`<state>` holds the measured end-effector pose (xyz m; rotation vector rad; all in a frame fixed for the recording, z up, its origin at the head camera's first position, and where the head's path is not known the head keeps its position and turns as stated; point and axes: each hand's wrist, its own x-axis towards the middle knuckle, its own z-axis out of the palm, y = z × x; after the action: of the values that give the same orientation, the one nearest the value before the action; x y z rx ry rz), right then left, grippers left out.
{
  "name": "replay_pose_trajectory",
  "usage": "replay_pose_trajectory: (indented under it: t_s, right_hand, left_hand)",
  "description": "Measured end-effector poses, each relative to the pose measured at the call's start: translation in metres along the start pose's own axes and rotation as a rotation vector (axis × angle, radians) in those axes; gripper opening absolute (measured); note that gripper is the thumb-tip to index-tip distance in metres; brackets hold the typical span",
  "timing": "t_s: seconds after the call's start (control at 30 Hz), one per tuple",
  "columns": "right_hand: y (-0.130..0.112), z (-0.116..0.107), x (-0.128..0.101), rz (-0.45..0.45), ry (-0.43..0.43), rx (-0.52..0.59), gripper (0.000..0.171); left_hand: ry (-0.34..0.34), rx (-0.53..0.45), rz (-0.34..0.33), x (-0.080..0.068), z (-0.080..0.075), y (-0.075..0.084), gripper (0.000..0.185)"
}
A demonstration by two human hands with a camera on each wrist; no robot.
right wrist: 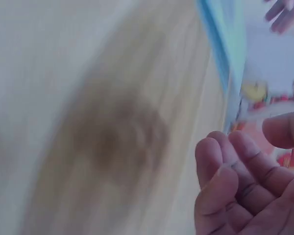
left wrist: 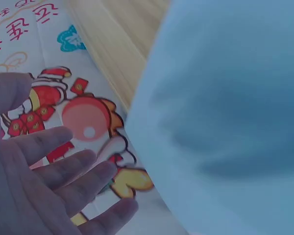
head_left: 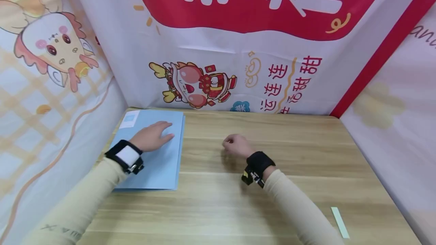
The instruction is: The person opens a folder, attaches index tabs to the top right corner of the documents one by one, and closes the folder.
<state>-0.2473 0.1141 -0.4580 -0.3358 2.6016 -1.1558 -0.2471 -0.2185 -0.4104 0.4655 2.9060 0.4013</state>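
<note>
On the left part of the table lies a light blue folder (head_left: 154, 169) with a white label at its far left corner. My left hand (head_left: 151, 137) is over the folder, fingers spread and nothing between them. In the left wrist view the fingers (left wrist: 83, 181) extend loosely, and a hand-shaped shadow falls on the blue cover. To the right of the folder, my right hand (head_left: 238, 145) hovers over the bare wood. Its fingers (right wrist: 245, 176) hang loosely curled in the right wrist view and hold nothing.
A pale green strip (head_left: 340, 222) lies on the wooden table (head_left: 211, 207) near the front right. Printed cloth (head_left: 190, 44) hangs behind the table's far edge, and more cloth borders both sides.
</note>
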Motion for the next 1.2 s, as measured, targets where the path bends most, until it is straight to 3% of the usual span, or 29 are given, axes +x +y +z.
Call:
replay_pose_trajectory:
  t_s: [0.27, 0.4, 0.6, 0.87, 1.03, 1.2]
  right_hand:
    - [-0.033, 0.045, -0.021, 0.037, -0.227, 0.253, 0.03]
    - [-0.048, 0.071, -0.026, 0.038, -0.284, 0.365, 0.029]
    - [-0.062, 0.118, -0.027, 0.11, -0.321, 0.476, 0.026]
    - [-0.075, 0.149, -0.03, 0.199, -0.281, 0.515, 0.021]
    - [-0.075, 0.153, -0.028, 0.219, -0.24, 0.53, 0.021]
    - [-0.066, 0.152, -0.022, 0.19, -0.263, 0.565, 0.024]
  left_hand:
    - [0.014, -0.044, -0.024, -0.049, -0.006, -0.057, 0.067]
    - [0.049, -0.121, -0.032, -0.071, -0.002, -0.087, 0.067]
    - [0.04, -0.143, -0.139, -0.095, 0.008, -0.12, 0.076]
    - [-0.046, -0.153, -0.15, -0.11, 0.027, -0.139, 0.091]
    - [-0.059, -0.127, -0.124, -0.109, 0.036, -0.142, 0.09]
    - [-0.072, -0.113, -0.143, -0.104, 0.034, -0.141, 0.091]
